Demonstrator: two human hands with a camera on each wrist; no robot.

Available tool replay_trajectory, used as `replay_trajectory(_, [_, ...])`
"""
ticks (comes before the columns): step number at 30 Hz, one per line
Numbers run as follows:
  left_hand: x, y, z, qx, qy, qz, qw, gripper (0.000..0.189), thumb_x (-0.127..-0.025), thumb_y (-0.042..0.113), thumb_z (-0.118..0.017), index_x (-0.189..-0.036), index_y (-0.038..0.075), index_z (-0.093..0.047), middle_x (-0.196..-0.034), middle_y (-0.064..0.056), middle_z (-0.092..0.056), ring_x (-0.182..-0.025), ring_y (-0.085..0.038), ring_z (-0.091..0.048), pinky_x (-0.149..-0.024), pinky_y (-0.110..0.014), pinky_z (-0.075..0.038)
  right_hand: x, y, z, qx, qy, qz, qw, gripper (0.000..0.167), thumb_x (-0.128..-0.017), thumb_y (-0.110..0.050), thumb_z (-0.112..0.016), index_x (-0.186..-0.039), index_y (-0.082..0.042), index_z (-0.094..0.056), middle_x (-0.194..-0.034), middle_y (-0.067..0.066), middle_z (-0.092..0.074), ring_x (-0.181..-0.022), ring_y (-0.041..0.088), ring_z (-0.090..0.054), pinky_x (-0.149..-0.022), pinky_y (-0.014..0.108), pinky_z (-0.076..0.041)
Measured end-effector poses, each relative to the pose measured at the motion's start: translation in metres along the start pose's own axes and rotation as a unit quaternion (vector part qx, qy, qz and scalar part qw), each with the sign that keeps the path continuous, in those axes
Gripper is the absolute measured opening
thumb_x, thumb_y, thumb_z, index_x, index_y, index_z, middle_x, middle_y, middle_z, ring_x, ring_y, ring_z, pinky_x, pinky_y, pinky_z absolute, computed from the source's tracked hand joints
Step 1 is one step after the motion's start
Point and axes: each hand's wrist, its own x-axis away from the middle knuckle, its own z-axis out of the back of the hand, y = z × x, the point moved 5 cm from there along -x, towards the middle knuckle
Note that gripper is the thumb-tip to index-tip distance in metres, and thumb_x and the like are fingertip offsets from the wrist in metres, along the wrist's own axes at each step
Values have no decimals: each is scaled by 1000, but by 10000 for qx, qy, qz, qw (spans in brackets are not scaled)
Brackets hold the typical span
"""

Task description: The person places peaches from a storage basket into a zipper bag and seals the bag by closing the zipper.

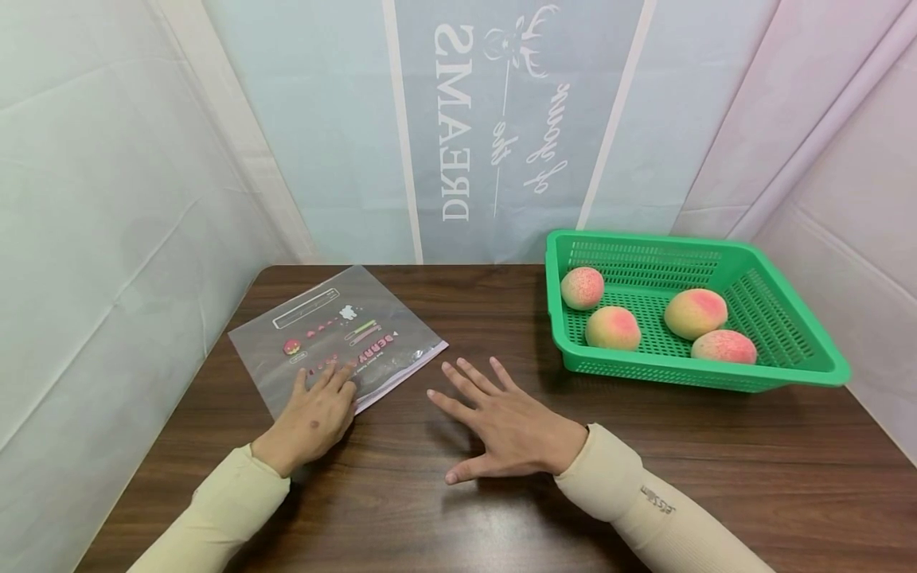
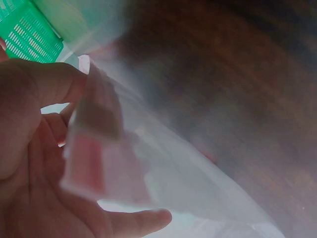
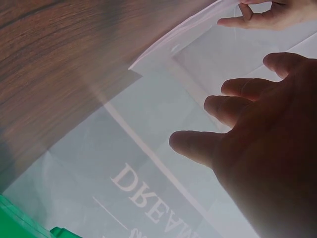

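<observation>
A clear zip bag with pink berry prints lies at the left of the table, its pale pink zip edge towards me. My left hand is on the bag's near corner, fingers over the printed side. In the left wrist view, the bag's pink edge comes between the thumb and the other fingers, which pinch it. To the right of the bag, my right hand hovers above the table with its fingers spread, holding nothing. The right wrist view shows these fingers pointing towards the bag's lifted edge.
A green plastic basket stands at the back right. Several pink and yellow peaches lie in it. The dark wooden table meets a blue-grey cloth with white lettering at the back, and pale curtains flank both sides.
</observation>
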Motion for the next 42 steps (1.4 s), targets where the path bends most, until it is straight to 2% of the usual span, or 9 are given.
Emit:
replay_trajectory(8, [-2, 0, 5, -105, 156, 179, 9997, 10, -92, 11, -63, -90, 2, -59, -129, -22, -60, -121, -47, -55, -93, -75, -37, -2, -1, -1, -127, -149, -17, 9998, 95, -86, -79, -48, -159, -21, -25, -166, 15, -10, -152, 31, -6, -116, 63, -10])
replay_trajectory(16, [-1, -1, 9, 21, 357, 287, 9989, 12, -92, 10, -63, -91, 1, -55, -130, -24, -60, -120, -47, -56, -93, -74, -38, -5, -1, -3, -233, -261, -45, 9994, 95, -87, -78, -48, -160, -22, -23, -166, 14, -8, -153, 29, -3, -117, 62, -7])
replay_trajectory(20, [0, 0, 12, -36, 726, 132, 9973, 14, -91, 9, -64, -94, -2, -55, -127, -27, -61, -117, -48, -59, -90, -73, -41, -7, 0, -4, -236, -239, -46, 9994, 95, -87, -78, -48, -159, -22, -24, -166, 14, -9, -153, 29, -4, -117, 62, -8])
replay_trajectory(27, [1, -1, 16, -58, 1457, -143, 9892, 19, -87, 10, -62, -99, -4, -56, -123, -29, -63, -110, -48, -62, -87, -73, -42, -8, 0, -5, -185, -201, -58, 9996, 95, -87, -78, -48, -159, -22, -24, -166, 15, -9, -152, 30, -5, -117, 62, -10])
replay_trajectory(36, [3, -1, 19, 67, 1707, -101, 9852, 14, -88, 9, -60, -88, 0, -50, -124, -30, -63, -109, -50, -62, -88, -75, -41, -13, 0, -4, -299, -213, -69, 9993, 95, -87, -77, -49, -159, -21, -23, -166, 14, -8, -152, 29, -4, -117, 62, -8])
replay_trajectory(42, [2, -2, 22, 94, 2049, -111, 9787, 11, -90, 9, -56, -86, 0, -50, -123, -30, -63, -106, -51, -63, -88, -73, -42, -18, -1, -3, -284, -277, -60, 9992, 95, -88, -78, -47, -160, -23, -21, -167, 12, -5, -153, 28, -2, -117, 61, -7])
